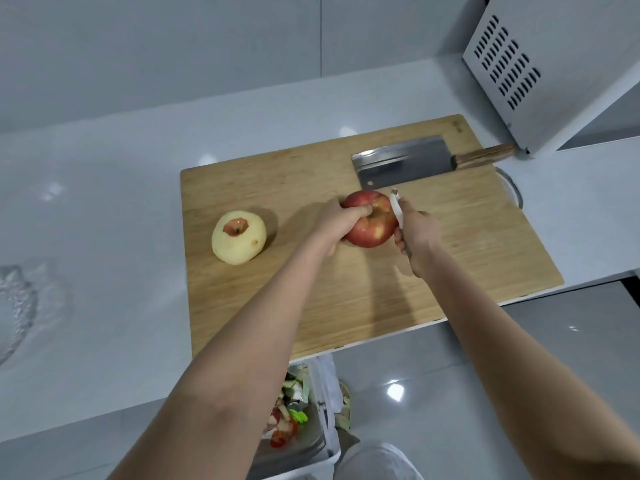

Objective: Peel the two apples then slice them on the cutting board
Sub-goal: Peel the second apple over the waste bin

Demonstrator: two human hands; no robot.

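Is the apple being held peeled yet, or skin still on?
Skin on: the red apple shows unbroken red skin wherever visible; the peeler sits at its right edge.

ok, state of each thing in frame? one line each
peeled apple: peeled except round the stem, whole, lying on the cutting board
red apple: unpeeled, whole, gripped by left hand
peeler: gripped by right hand, at the red apple's right side
cleaver: lying flat on the board, untouched
waste bin: open, holding scraps

L grip (334,220) holds red apple (372,228), R grip (417,237) holds peeler (395,206) by it.
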